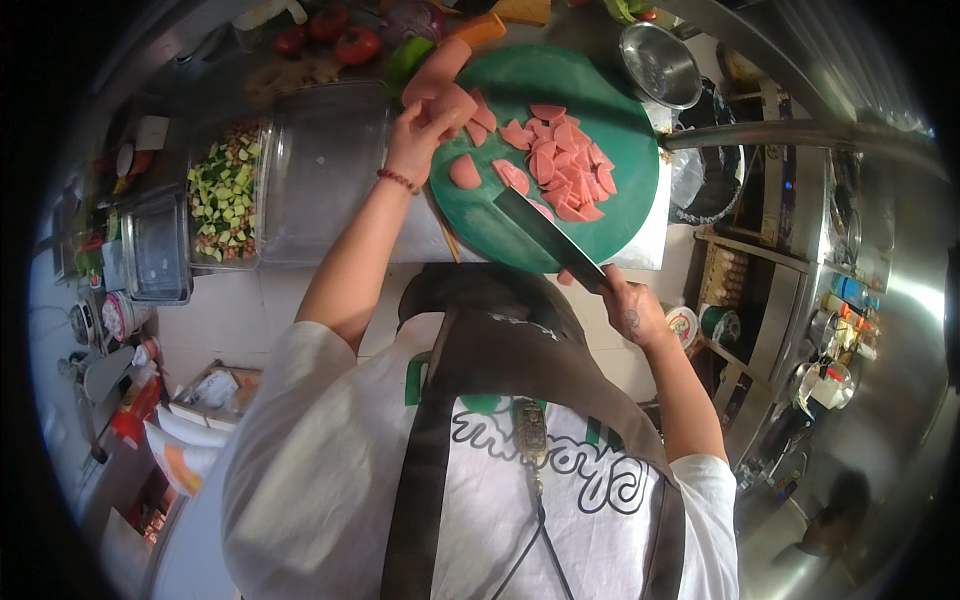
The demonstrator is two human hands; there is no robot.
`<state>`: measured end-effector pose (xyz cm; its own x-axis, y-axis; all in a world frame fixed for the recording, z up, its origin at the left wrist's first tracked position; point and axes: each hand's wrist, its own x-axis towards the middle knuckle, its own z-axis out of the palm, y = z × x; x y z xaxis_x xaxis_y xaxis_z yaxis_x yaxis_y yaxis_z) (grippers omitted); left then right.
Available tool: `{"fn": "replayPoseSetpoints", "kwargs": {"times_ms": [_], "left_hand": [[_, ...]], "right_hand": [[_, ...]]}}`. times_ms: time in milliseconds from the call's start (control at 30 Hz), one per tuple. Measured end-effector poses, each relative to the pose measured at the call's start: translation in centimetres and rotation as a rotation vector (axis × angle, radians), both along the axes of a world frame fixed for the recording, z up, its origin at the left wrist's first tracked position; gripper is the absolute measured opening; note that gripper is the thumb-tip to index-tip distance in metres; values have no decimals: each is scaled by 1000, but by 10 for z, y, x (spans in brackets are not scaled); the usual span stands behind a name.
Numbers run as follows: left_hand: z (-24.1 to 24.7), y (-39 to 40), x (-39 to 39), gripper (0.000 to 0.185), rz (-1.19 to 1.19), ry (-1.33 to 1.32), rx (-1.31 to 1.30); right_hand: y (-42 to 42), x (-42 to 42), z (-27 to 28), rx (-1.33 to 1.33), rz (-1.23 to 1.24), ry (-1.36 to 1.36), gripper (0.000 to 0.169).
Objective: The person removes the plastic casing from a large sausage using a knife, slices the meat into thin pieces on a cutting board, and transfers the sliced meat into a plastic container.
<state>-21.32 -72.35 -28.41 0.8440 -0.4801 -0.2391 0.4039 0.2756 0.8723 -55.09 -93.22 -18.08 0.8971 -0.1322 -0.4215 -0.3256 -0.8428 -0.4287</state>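
My left hand (417,139) grips a pink sausage piece (454,103) at the left edge of a round green cutting board (630,202). A thicker length of sausage (439,69) lies just beyond it. In my right hand (634,309) is the handle of a broad-bladed kitchen knife (547,236), its blade slanting over the near part of the board. Half-round sausage slices (574,165) form a loose heap right of centre. A few slices (511,176) rest by the blade tip, and a single half-round chunk (465,172) sits to their left.
Left of the board stand a clear plastic tray (326,169) and a container of diced green vegetable (223,199). Tomatoes (357,46), a red onion (412,21) and a carrot (480,30) lie behind. A steel bowl (660,65) and a metal post (750,136) flank the right side.
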Motion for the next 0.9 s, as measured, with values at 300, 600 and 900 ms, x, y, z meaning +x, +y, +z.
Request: {"fn": "replayPoseSetpoints", "kwargs": {"times_ms": [300,600,900], "left_hand": [[-13,2,-120,44,-337,137,100],[-5,3,-128,49,-229,-1115,624],[-14,-1,-130,35,-285,-1203,486]], "right_hand": [[-40,33,-18,-152,-71,-99,27],[-3,61,23,-124,-37,-24,24],[5,51,30,-205,87,1,20]]}}
